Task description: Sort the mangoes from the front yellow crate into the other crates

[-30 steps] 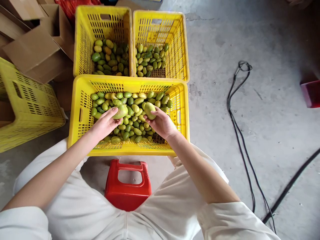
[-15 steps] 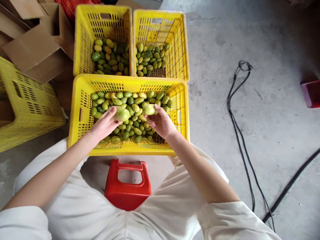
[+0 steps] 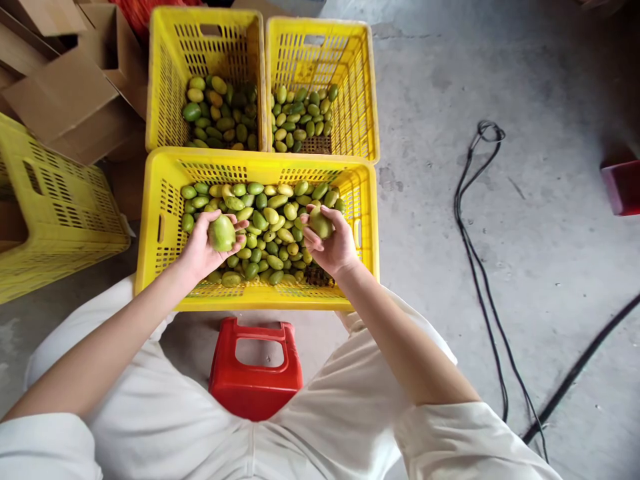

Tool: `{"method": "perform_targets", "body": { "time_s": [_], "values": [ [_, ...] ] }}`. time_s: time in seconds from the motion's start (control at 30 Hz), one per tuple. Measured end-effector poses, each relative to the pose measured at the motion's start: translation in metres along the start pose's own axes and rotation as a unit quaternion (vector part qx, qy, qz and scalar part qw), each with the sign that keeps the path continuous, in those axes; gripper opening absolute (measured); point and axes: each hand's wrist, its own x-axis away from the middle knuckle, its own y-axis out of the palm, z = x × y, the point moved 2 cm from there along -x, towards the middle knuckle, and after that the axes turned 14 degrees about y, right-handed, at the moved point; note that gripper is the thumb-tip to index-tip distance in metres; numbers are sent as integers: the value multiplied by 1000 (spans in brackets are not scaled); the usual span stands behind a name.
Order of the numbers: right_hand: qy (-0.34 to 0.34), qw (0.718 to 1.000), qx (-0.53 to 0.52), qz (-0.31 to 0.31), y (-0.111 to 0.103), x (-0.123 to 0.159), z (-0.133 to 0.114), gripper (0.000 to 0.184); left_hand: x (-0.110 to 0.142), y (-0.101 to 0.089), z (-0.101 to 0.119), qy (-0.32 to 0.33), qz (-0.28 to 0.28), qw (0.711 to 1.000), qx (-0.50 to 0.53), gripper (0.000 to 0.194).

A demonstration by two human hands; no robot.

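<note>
My left hand (image 3: 206, 245) is closed around a green mango (image 3: 221, 233), its thumb across the top and fingertips showing on the right side. Another green mango (image 3: 320, 223) rests in my right hand (image 3: 336, 247), gripped between thumb and curled fingers. Both hands are above the front yellow crate (image 3: 257, 303), a little apart from each other. Beneath them many green and yellowish mangoes (image 3: 274, 262) lie loose in that crate, partly hidden by my hands. A bare patch of the crate's slotted bottom (image 3: 317, 276) shows at its front right.
Behind stand two more yellow crates, a left one (image 3: 156, 80) and a right one (image 3: 371, 93), both holding mangoes. Cardboard boxes (image 3: 65, 100) and a tilted yellow crate (image 3: 75, 220) are at left. A red stool (image 3: 255, 393) stands between my legs. Black cables (image 3: 473, 250) lie on the floor.
Both mangoes have been turned in my hands. My left hand has rolled palm-up with its mango shifting slightly left; my right hand has drawn its mango to the right.
</note>
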Motion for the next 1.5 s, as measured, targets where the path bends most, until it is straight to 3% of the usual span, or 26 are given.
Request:
{"method": "perform_targets", "body": {
  "time_s": [0.17,0.33,0.53,0.73,0.97,1.1,1.33,1.5],
  "values": [
    [-1,1000,12,-1,-4,2,-9,56,6,8,8,-8,22,1000,16,15],
    [-31,999,1,-19,-1,2,-12,55,5,8,9,36,43,998,16,17],
    [-75,997,-11,-15,-11,-2,-19,58,-4,1,8,88,9,996,-9,19],
    [-94,996,1,-5,-12,-4,-25,36,-13,-10,11,150,-48,987,-27,24],
    [-30,999,-26,26,-8,1,-27,63,-18,-9,8,134,-2,991,-2,14],
    [-4,999,-48,20,-8,3,-27,71,-12,2,15,89,53,994,38,26],
    [72,985,-150,-38,-12,0,-30,55,-1,13,27,46,110,990,76,24],
    [79,979,-182,-49,-19,-5,-30,44,4,17,41,105,88,986,100,18]
  ]
}}
